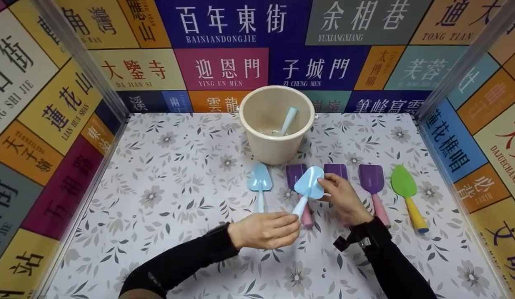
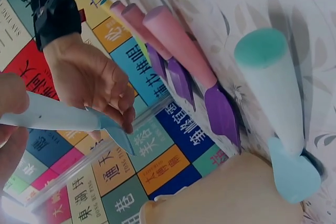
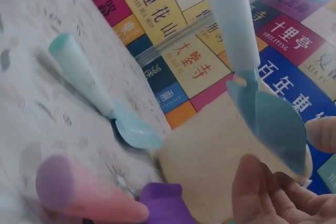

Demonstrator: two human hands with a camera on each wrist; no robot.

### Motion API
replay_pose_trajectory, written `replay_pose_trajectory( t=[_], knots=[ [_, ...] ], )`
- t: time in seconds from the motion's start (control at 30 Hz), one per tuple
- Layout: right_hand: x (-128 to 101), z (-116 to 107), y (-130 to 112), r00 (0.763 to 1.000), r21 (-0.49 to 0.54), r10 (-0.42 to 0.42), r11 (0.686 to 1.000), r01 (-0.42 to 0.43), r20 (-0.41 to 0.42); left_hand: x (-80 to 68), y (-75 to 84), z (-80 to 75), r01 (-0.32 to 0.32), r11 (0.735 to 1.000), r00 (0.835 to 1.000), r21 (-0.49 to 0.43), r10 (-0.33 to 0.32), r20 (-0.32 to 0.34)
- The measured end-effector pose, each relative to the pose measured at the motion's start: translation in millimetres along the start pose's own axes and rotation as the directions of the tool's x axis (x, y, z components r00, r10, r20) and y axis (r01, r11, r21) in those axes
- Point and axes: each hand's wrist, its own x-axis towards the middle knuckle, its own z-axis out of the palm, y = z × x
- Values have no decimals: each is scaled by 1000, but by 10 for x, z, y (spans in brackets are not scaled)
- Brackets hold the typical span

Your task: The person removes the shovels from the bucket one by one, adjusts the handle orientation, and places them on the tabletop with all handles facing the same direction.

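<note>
My left hand (image 1: 267,230) grips the handle of a light blue toy shovel (image 1: 310,182), raised over the table with its blade tilted up. Close to the blade's right edge is my right hand (image 1: 344,197), thumb on one side and loosely bent fingers on the other. In the right wrist view a gap shows between those fingers (image 3: 254,190) and the blade; whether the thumb touches it is unclear. Another light blue shovel (image 1: 259,180) lies on the table left of the raised one. Behind stands a cream bucket (image 1: 276,147) with a light blue shovel handle (image 1: 289,119) inside.
Purple shovels with pink handles lie under and beside my right hand, one of them the rightmost purple shovel (image 1: 371,178). Farther right is a green shovel (image 1: 404,182) with a yellow handle. Printed walls (image 1: 224,68) enclose the flowered tabletop (image 1: 178,187) at the back and sides.
</note>
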Motion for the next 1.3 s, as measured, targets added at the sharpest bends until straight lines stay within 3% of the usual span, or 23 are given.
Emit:
replay_pose_trajectory(
  t=[0.27, 0.47, 0.6, 0.67, 0.7, 0.77, 0.8, 0.87, 0.93, 1.0, 1.07, 1.13, 1.17, 1.2, 1.3],
  knots=[
    [62, 37, 48, 997, 62, 67, 996, -65, -35, 5, 28, 63, -30, 999, 999, -19, 30, 15],
    [49, 13, 9, 993, 45, 80, 996, -77, -86, -31, 13, 64, -13, 1000, 995, -10, 14, 101],
    [32, -14, -9, 989, 78, 53, 996, -42, -141, -51, 8, 32, 99, 994, 969, -45, -86, 234],
    [22, -33, -17, 984, 90, 26, 996, -10, -174, -49, -8, 20, 215, 972, 940, -95, -179, 290],
    [19, -43, -19, 981, 93, 11, 996, 7, -191, -43, -21, 17, 287, 949, 922, -130, -237, 305],
    [7, -60, -26, 976, 98, -12, 995, 34, -218, -30, -59, 16, 437, 874, 878, -212, -364, 311],
    [-1, -66, -31, 972, 90, -20, 995, 42, -233, -26, -79, 17, 509, 821, 849, -257, -432, 304],
    [-21, -78, -33, 968, 72, -33, 996, 53, -251, -18, -118, 23, 629, 684, 777, -369, -556, 295],
    [-38, -83, -32, 962, 41, -41, 998, 54, -271, -20, -146, 47, 709, 529, 691, -467, -655, 306],
    [-55, -78, -28, 955, -4, -61, 998, 62, -289, -26, -161, 71, 757, 370, 601, -539, -718, 350],
    [-65, -68, -19, 948, -38, -85, 996, 77, -306, -31, -163, 114, 791, 240, 522, -563, -745, 416],
    [-82, -51, -12, 941, -77, -115, 992, 96, -319, -36, -154, 160, 818, 155, 462, -553, -751, 473],
    [-92, -42, -10, 938, -95, -128, 990, 103, -323, -33, -150, 179, 829, 124, 439, -545, -747, 499],
    [-101, -30, -8, 935, -101, -137, 989, 110, -326, -29, -144, 205, 839, 100, 423, -535, -740, 524],
    [-128, 0, -1, 936, -123, -161, 984, 128, -314, 4, -128, 270, 858, 76, 402, -507, -714, 573]
  ],
)
